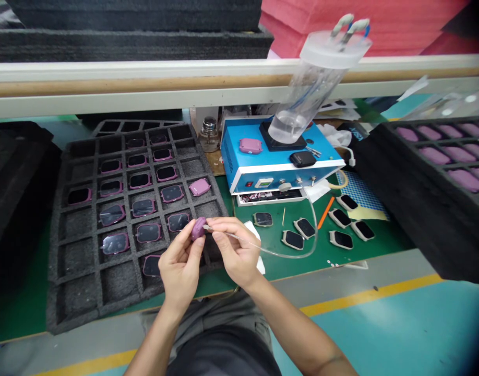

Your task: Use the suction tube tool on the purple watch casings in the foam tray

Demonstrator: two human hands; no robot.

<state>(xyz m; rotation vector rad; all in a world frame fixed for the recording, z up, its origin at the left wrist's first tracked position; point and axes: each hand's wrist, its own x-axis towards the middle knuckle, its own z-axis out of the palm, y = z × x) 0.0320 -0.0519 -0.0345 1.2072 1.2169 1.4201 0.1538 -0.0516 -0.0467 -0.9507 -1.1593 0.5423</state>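
My left hand (182, 261) pinches a purple watch case (198, 230) between thumb and fingers, turned on its edge. My right hand (235, 248) is closed around the tip of a clear tube (271, 254), and the small metal end of that tube meets the side of the case. The tube loops back to the front of a blue machine box (234, 156). Below and left of my hands lies a black foam tray (77, 261), where several purple watches with dark screens sit in compartments; one pink-purple case (200, 187) lies face down there.
On the box stand a clear cylinder with liquid (302, 99), a purple case (250, 145) and a black case (302, 159). Several beige-framed watches (293, 239) and an orange stick (326, 212) lie at right. A foam tray stack (396, 183) borders the right; a shelf rail (145, 83) crosses behind.
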